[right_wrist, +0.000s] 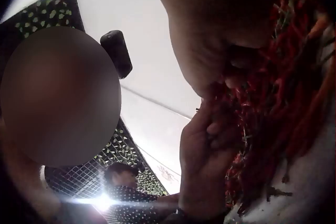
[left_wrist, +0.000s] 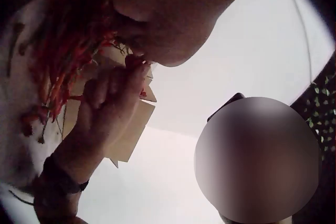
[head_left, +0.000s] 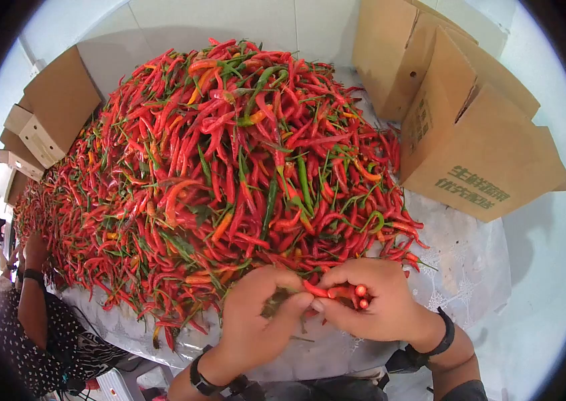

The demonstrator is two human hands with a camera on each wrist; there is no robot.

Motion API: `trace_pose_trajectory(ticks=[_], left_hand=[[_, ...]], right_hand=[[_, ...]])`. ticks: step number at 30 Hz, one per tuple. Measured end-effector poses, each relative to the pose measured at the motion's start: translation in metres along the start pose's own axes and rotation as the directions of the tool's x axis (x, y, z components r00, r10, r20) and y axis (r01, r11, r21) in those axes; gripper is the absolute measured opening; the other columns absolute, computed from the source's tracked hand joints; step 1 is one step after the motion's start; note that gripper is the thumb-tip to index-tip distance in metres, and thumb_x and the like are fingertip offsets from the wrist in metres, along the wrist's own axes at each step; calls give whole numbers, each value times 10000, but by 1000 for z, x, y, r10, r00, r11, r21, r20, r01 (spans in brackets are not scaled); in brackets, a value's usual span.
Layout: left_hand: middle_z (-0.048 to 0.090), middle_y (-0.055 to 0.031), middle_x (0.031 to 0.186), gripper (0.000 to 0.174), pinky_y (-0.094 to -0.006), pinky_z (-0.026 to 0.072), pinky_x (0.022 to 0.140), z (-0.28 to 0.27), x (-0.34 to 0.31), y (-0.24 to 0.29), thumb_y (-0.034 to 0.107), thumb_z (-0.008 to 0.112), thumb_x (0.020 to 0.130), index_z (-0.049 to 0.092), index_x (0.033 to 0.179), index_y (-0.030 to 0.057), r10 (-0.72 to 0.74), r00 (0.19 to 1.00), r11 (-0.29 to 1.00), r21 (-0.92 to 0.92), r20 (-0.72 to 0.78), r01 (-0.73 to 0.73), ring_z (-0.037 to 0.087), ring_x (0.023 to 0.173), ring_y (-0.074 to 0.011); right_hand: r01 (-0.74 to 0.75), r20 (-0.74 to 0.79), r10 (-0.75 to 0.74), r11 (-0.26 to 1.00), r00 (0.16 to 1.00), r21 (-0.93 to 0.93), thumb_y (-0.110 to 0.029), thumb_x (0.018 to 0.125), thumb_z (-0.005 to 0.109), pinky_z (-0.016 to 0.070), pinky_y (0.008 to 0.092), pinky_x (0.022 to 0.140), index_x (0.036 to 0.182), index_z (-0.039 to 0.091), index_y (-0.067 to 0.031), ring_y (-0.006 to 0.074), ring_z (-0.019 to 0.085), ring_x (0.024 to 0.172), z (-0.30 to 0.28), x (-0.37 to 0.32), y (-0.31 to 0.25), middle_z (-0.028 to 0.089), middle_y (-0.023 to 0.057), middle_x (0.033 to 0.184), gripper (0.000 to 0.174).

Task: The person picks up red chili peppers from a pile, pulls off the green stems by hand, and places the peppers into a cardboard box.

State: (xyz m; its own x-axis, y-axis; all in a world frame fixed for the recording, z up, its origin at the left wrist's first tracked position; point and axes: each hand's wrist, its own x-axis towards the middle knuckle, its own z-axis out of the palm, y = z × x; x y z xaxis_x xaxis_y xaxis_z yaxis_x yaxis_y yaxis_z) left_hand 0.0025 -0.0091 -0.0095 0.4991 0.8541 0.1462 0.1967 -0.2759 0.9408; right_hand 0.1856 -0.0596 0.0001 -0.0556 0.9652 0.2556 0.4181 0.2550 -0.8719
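In the head view, both hands meet at the front edge of a big heap of red chili peppers [head_left: 229, 154]. My right hand [head_left: 380, 297] grips several red chilies [head_left: 343, 292], their pale round ends poking out beside the fingers. Thumb and forefinger of my left hand [head_left: 256, 321] pinch the end of a red chili [head_left: 315, 289] that points leftward out of the right hand. Greenish bits show in the gap behind the left thumb. Both wrist views are dark, with the chilies mostly hidden by fingers.
A printed cardboard box [head_left: 477, 154] stands open at right, another box [head_left: 390, 60] behind it. More cardboard [head_left: 62, 107] is at far left. A patterned plastic sheet [head_left: 457, 267] covers the table. Another person's arm [head_left: 32, 307] reaches into the heap at left.
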Motion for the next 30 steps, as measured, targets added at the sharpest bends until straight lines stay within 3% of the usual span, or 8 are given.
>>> trace_pose_trajectory(ticks=[4, 10, 13, 18, 22, 25, 26, 30], left_hand=[[620, -50, 780, 109, -266, 450, 638, 5, -2, 0, 109, 653, 819, 610, 883, 32, -138, 990, 957, -260, -29, 126, 590, 706, -134], [619, -29, 808, 146, -223, 455, 609, -7, 2, 3, 159, 619, 873, 609, 905, 17, -126, 985, 989, -60, 121, 134, 586, 722, -97], [614, -26, 820, 162, -201, 442, 553, -10, 5, 10, 190, 590, 898, 595, 940, 33, -285, 919, 814, -436, 273, 383, 587, 727, -90], [566, -36, 763, 163, -184, 361, 442, -8, 5, -3, 180, 566, 900, 556, 944, 24, -307, 860, 508, -694, 408, 511, 525, 639, -74], [544, -79, 736, 132, -198, 323, 410, -15, 8, -8, 140, 537, 867, 523, 904, 14, -269, 861, 242, -835, 432, 495, 462, 553, -88], [549, -108, 739, 117, -213, 325, 404, -22, 14, -4, 131, 511, 845, 499, 887, 23, -283, 884, 150, -893, 373, 424, 425, 487, -103], [562, -117, 752, 132, -221, 318, 397, -21, 15, -3, 148, 528, 850, 487, 884, 27, -275, 895, 150, -903, 352, 402, 384, 434, -102], [589, -107, 775, 108, -216, 312, 396, -21, 12, -1, 115, 553, 845, 498, 880, 29, -263, 919, 212, -912, 292, 350, 399, 432, -89]], right_hand=[[-82, 19, 81, 993, 997, 87, -173, 765, 716, 430, 316, 515, 891, 604, -52, 204, 561, 566, 5, -2, 2, 566, 65, 679, 208], [162, 74, -151, 973, 986, -166, -155, 762, 738, 421, 307, 522, 905, 616, -30, 161, 571, 612, 3, 1, 3, 592, 68, 726, 226], [106, 120, -98, 992, 988, -66, -154, 776, 723, 421, 304, 532, 916, 610, -28, 161, 574, 636, 0, 1, 3, 584, 62, 721, 220], [-82, 200, 33, 967, 979, 241, -140, 816, 680, 425, 262, 500, 964, 579, -27, 138, 575, 615, -1, 4, 11, 582, 43, 713, 211], [-449, 293, 358, 516, 887, 729, -132, 839, 614, 324, 218, 373, 984, 549, -64, 71, 513, 550, -20, 9, 18, 595, 60, 760, 173], [-259, 212, 350, 94, 912, 961, -87, 821, 575, 333, 215, 374, 954, 541, -62, 89, 523, 541, -35, 19, 28, 603, 86, 770, 140], [-274, 214, 390, 105, 896, 956, -38, 781, 560, 344, 235, 363, 919, 543, -65, 128, 547, 556, -40, 21, 28, 603, 101, 764, 141], [-437, 215, 395, 651, 893, 620, -79, 792, 596, 402, 246, 427, 889, 547, -49, 155, 579, 624, -40, 19, 33, 611, 94, 777, 113]])
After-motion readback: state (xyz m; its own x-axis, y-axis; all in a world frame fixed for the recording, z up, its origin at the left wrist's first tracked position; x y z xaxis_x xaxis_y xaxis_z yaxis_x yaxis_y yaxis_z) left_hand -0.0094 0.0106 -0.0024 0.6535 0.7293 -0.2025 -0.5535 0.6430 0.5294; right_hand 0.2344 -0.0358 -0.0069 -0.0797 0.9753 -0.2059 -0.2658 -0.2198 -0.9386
